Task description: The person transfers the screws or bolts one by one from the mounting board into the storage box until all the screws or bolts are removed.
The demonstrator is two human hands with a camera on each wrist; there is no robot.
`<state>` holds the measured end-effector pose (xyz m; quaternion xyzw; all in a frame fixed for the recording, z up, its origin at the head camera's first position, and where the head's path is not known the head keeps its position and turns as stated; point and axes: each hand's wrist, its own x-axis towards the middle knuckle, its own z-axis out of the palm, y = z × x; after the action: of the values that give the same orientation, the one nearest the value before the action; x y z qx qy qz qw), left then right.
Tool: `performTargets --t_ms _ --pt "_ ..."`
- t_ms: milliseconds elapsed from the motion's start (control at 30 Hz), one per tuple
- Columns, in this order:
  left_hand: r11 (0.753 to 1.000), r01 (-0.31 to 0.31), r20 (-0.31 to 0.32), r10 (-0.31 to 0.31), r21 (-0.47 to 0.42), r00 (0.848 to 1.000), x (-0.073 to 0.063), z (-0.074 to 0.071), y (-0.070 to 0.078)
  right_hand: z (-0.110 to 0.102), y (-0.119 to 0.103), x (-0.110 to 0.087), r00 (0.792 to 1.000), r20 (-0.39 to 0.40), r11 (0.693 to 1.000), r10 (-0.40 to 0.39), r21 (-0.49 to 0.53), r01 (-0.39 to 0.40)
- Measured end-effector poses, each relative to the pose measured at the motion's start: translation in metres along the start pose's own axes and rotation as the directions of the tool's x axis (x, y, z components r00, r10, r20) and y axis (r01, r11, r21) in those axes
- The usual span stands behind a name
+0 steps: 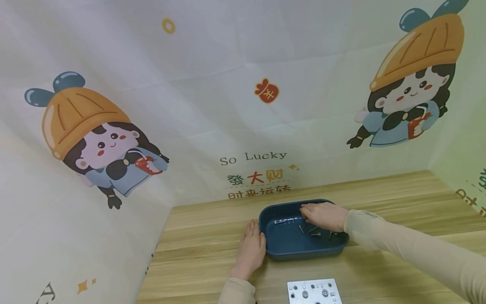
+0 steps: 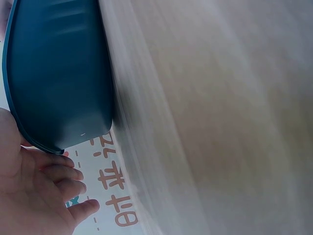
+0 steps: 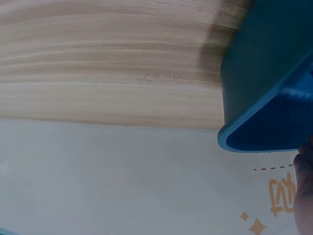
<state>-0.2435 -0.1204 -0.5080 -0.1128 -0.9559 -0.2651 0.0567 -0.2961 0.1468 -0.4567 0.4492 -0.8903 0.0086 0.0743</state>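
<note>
A dark blue tray (image 1: 303,256) with rounded corners sits on the wooden table, several metal screws (image 1: 316,234) scattered on its floor. Against the tray's left end lies my left hand (image 1: 251,249), its fingers extended forward along the wall. The left wrist view shows that hand (image 2: 36,191) beside the tray's rim, fingers loosely spread and apart from any screw. My right hand (image 1: 325,216) reaches over the tray's right end, fingers pointing left near the back wall. Its fingertips are partly hidden, and whether they pinch a screw is not visible. Only a sliver of this hand (image 3: 304,188) shows in the right wrist view.
A silvery plate (image 1: 314,291) with holes and round fittings lies on the table (image 1: 201,249) in front of the tray, cut off by the frame's lower edge. Behind the table hangs a printed cloth (image 1: 212,105) with cartoon figures, and cloth also closes both sides.
</note>
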Motion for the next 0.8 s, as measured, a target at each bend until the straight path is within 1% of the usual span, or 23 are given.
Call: performTargets --t_ms 133,200,367,600,700,800 --pt "1.0 0.001 -0.001 -0.001 -0.006 1.0 0.0 0.001 0.0 0.0 -0.002 -0.003 1.0 0.002 1.0 0.004 -0.017 -0.004" --pt "1.0 0.0 0.0 0.0 -0.009 1.0 0.0 0.001 0.0 0.0 -0.004 -0.007 1.0 -0.006 1.0 0.01 -0.007 -0.01" --pt "1.0 -0.003 -0.001 0.003 -0.012 1.0 0.0 0.0 0.001 0.003 -0.008 -0.017 0.997 -0.077 1.0 0.006 0.026 -0.004" --pt "1.0 0.0 0.006 0.0 -0.013 1.0 0.0 0.0 0.002 0.001 -0.023 -0.029 0.984 -0.175 0.997 -0.032 0.065 0.044" --pt "1.0 0.0 0.008 0.0 -0.015 1.0 0.0 -0.001 0.003 0.001 -0.032 -0.033 0.975 -0.214 0.996 -0.067 0.051 0.079" --pt "1.0 0.003 0.006 -0.003 -0.016 1.0 0.0 -0.002 0.003 0.001 -0.04 -0.036 0.961 -0.253 0.992 -0.115 0.02 0.124"
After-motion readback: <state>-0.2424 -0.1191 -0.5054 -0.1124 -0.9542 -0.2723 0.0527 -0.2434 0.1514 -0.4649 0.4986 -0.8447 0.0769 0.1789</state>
